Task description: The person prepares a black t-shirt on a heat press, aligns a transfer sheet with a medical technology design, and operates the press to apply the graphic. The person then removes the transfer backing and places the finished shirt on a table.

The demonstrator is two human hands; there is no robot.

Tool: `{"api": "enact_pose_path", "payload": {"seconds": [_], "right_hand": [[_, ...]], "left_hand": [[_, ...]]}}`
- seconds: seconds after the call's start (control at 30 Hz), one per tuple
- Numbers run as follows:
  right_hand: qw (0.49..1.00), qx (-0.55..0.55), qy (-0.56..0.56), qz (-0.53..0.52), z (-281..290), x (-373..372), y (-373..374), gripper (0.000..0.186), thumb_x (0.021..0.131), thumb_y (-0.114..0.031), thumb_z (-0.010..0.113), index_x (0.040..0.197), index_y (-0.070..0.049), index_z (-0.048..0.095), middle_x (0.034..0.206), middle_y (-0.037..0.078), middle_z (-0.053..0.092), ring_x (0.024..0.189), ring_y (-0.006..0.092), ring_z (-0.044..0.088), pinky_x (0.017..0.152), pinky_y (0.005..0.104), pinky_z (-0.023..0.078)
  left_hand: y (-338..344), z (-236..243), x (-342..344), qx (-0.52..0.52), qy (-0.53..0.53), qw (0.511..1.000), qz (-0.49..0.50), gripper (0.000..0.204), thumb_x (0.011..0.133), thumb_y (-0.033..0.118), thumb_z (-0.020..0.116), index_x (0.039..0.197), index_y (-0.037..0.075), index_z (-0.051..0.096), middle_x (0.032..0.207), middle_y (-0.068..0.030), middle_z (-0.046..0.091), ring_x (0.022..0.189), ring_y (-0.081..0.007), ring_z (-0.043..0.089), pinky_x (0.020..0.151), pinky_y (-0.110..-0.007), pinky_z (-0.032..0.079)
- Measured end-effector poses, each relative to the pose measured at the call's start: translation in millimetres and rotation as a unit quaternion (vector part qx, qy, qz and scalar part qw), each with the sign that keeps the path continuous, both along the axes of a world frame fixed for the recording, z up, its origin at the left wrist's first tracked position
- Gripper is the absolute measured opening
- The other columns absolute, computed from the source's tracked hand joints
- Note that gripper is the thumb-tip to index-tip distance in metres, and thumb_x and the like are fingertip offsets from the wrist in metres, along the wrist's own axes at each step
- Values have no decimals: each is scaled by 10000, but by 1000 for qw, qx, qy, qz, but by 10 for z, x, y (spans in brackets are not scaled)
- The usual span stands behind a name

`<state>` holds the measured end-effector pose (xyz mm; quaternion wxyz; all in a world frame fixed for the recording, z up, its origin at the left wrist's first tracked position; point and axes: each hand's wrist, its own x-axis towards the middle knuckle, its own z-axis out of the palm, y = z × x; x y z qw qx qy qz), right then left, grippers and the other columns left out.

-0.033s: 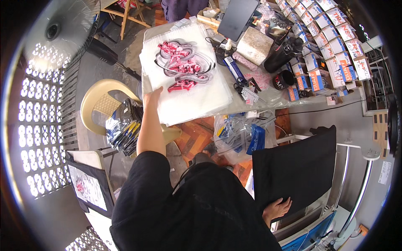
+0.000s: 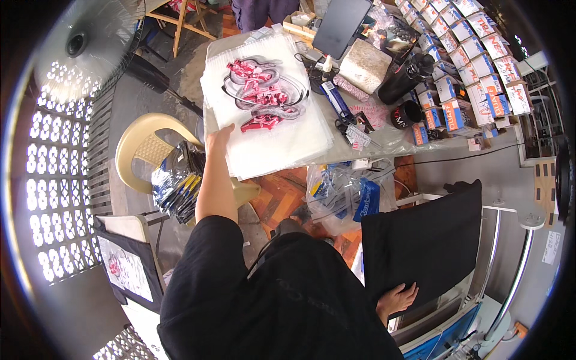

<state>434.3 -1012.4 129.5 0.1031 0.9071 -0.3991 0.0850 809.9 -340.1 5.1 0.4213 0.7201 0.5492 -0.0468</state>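
Note:
My left hand (image 2: pixel 218 139) is at the near left edge of a stack of pale translucent sheets (image 2: pixel 276 147). Its thumb lies over the top sheet and the other fingers are hidden at the edge. The top sheet carries a red, black and grey swirling print (image 2: pixel 264 93). At the lower right, my right hand (image 2: pixel 398 300) rests flat, fingers stretched out, on black cloth (image 2: pixel 423 240) spread over a flat platen. Nothing is held in that hand.
On the table's right are scissors (image 2: pixel 355 133), a black bottle (image 2: pixel 405 78), a black mug (image 2: pixel 407 114) and a tablet (image 2: pixel 341 27). Stacked small boxes (image 2: pixel 474 60) stand behind. A cream chair (image 2: pixel 141 153) holds packaged items; a fan (image 2: pixel 81 48) is upper left. Another person's legs (image 2: pixel 264 13) show beyond.

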Motion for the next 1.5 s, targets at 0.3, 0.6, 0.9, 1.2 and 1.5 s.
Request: {"api": "enact_pose_path", "payload": {"seconds": [0.3,0.6,0.9,1.2,1.5], "right_hand": [[1000,20,2,-14,-39,113,59,593,1072,-526,350,1476,-128,521,1557,123,455,1422,336,428,1105,535,377],[1000,22,-4,-22,-21,46,25,557,1066,-498,401,1487,-151,514,1560,127,452,1429,345,421,1119,545,369],[999,23,0,-27,-7,109,84,564,1069,-494,378,1483,-136,513,1563,136,448,1422,347,427,1118,537,373],[999,5,6,-35,5,122,99,551,1067,-481,372,1476,-140,518,1550,129,460,1414,341,435,1106,532,387],[1000,10,-8,-27,1,108,110,549,1066,-481,385,1472,-137,522,1546,134,459,1408,348,441,1107,528,388]], "left_hand": [[231,-390,-18,-21,-37,998,-37,675,745,388,900,1188,-82,699,1192,-215,722,1074,-289,703,904,-401,549],[227,46,77,52,58,986,-146,684,815,373,859,1332,-22,646,1277,-193,703,1134,-298,687,952,-382,539],[-521,630,-415,309,56,935,-165,701,779,448,846,1330,77,619,1273,-198,679,1201,-377,643,1018,-494,503],[-421,626,-372,233,3,964,-125,582,733,298,902,1216,47,697,1144,-211,734,1087,-373,702,939,-456,558],[-447,782,-368,275,-56,955,-96,223,769,263,862,853,72,785,884,-178,756,876,-356,738,834,-457,570]]}}
